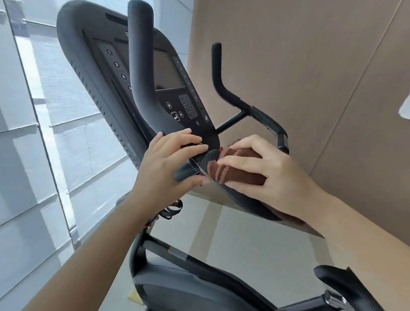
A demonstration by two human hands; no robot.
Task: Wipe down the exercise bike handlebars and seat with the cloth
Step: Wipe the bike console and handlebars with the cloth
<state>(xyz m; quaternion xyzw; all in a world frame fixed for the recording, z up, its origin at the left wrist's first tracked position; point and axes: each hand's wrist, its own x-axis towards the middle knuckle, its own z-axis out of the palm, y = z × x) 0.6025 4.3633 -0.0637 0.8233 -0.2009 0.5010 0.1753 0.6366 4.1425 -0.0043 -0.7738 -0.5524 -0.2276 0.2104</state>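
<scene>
Two bare forearms reached up from the bottom of the view, over the bike's dark frame (194, 260) and past the black seat (344, 286), which sat low at the right, untouched. The left hand (173, 158) gripped the lower middle of the handlebars (142, 70), its fingers (190, 140) curled close together over the bar and the thumb tucked beneath. Just beside it, the right hand (264, 174) held a folded brown cloth (238, 172), fingers (236, 160) laid over the top and thumb below, pinching the folds and pressing them against the bar's centre section. Beyond the hands the two black horns of the handlebars rose upright, one on each side of the tilted console (170, 74) with its dark screen and keypad. Farther back stood a brown panelled wall (309, 54) at the right and pale window blinds (25, 100) at the left.
</scene>
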